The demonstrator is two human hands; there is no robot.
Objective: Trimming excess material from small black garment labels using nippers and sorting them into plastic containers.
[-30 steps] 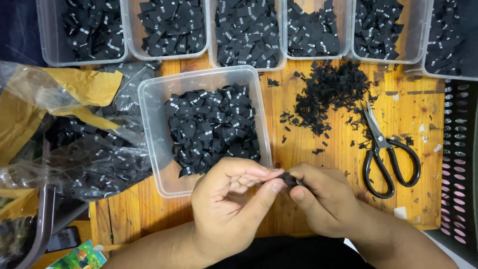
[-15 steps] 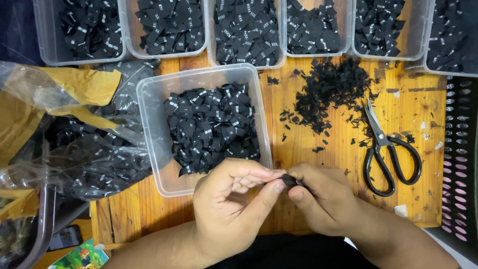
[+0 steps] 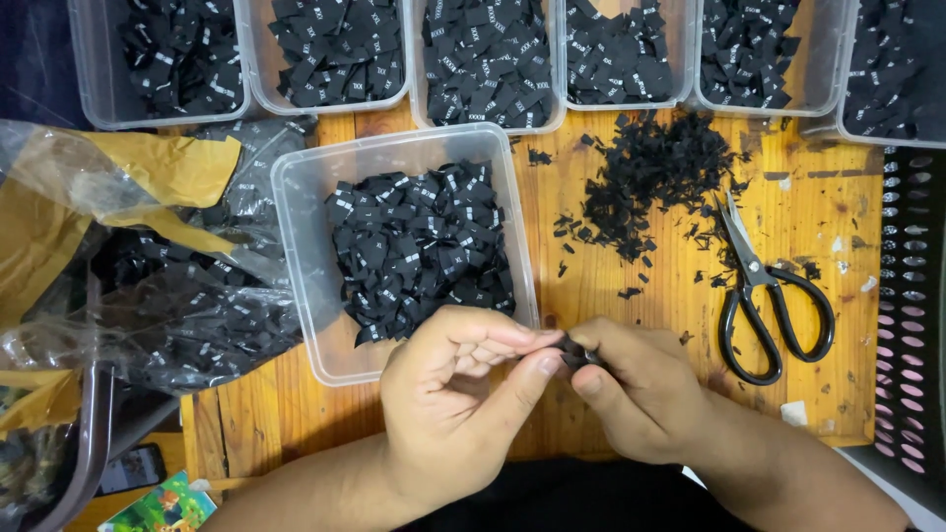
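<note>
left hand [image 3: 448, 409]: your fingers are curled in narrow, thumb and forefinger tips pinched on one end of the small black label [image 3: 574, 351].
right hand [image 3: 645, 394]: closed the same way, thumb and forefinger pinching the other end of that label, so your two hands meet fingertip to fingertip.
small black label: held between both hands, just above the near part of the wooden table [image 3: 650, 286], right beside the near right corner of the clear tub [image 3: 304, 266]; most of it is hidden by your fingers.
clear tub: one, standing alone in front of you, holding a heap of black labels with small white marks; its near rim lies just under your left knuckles.
back row: six clear tubs [image 3: 488, 59] side by side along the far edge, each with black labels; the outer two are cut off by the frame.
scissors [image 3: 764, 296]: one pair, black handles, blades closed, lying to the right of your right hand, well apart from it.
black scraps [image 3: 650, 177]: one loose pile between the back row and the scissors.
plastic bag [image 3: 138, 286]: one, crumpled, with more black pieces and yellow paper inside, pressing on the lone tub's left wall.
open room: bare wood shows between your right hand and the scissors, and a strip below the lone tub to your left wrist; the table's right edge meets a dark perforated tray [image 3: 912, 296].
</note>
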